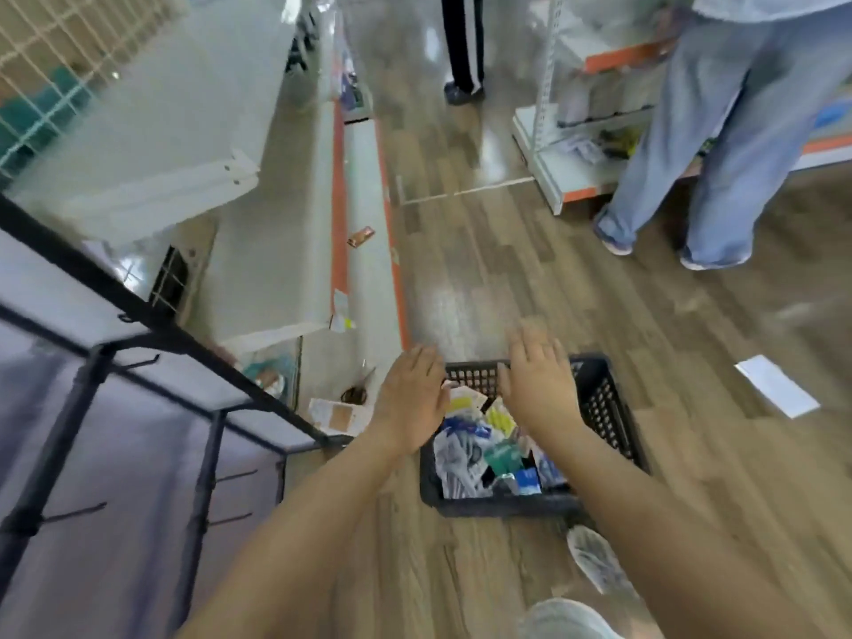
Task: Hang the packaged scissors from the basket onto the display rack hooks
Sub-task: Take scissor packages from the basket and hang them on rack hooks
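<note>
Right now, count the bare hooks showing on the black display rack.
4: one hook on the upper bar, one low on the near post, two on the farther post. More may be out of view.

basket (pixel 604 403) top open | display rack (pixel 203 398) close left | wood floor (pixel 530 251) free ahead

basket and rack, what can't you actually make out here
Head view only:
- Basket contents: the left hand and right hand cover part, and blur leaves the packets unreadable, so scissors cannot be confirmed.
- Display rack: cut off by the left and bottom edges; motion blur smears its hooks.
</note>
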`<state>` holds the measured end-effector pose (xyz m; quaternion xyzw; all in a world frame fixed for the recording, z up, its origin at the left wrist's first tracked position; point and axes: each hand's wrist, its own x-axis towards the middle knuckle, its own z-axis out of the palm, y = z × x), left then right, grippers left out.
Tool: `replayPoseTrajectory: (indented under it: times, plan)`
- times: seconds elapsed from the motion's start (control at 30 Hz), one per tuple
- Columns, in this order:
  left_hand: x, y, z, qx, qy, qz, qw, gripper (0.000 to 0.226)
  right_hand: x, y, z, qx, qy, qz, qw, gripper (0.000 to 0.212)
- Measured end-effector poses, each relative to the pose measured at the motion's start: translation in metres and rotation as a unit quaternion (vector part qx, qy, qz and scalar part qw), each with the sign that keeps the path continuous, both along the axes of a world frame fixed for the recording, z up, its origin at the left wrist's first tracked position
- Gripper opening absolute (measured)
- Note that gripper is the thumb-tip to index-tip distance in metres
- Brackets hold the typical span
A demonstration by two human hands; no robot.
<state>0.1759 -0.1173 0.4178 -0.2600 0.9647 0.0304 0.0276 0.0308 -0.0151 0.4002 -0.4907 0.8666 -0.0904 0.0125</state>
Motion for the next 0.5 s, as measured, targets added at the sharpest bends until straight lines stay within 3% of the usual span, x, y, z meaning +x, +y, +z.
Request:
replayPoseTrajectory:
  times: [0.33, 0.5]
  plan:
    - [-0.084, 0.021, -0.107, 0.033, -0.082, -0.046, 0.995, 0.059, -0.076, 0.053, -0.129, 0.088, -0.084, -0.104, 0.987, 0.050]
    - [-0.129, 0.023, -0.201, 0.065, -0.125, 0.019, 0.990, 0.062, -0.114, 0.061, -0.219, 0.142, -0.097, -0.114, 0.978, 0.052]
